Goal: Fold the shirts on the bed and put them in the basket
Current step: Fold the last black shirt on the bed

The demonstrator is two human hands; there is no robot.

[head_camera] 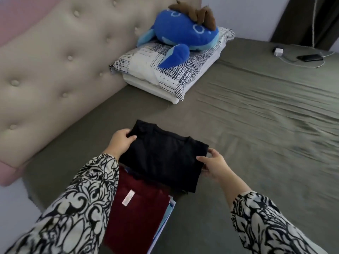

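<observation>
A folded black shirt [161, 156] is held just above the bed's near edge. My left hand [121, 142] grips its left edge, thumb on top. My right hand [212, 165] grips its right edge, thumb on top and fingers beneath. Under the shirt's near side lies a folded dark red shirt [137, 213] with a small pink label, on top of a stack whose white and light blue edges [166, 219] show at its right side. No basket can be seen in the head view.
The grey-green bed sheet [256, 116] spreads to the right, wrinkled. A patterned pillow [165, 70] with a blue plush toy [183, 33] lies by the beige tufted headboard [55, 70]. A phone [310, 57] with charger and cable lies at the far right.
</observation>
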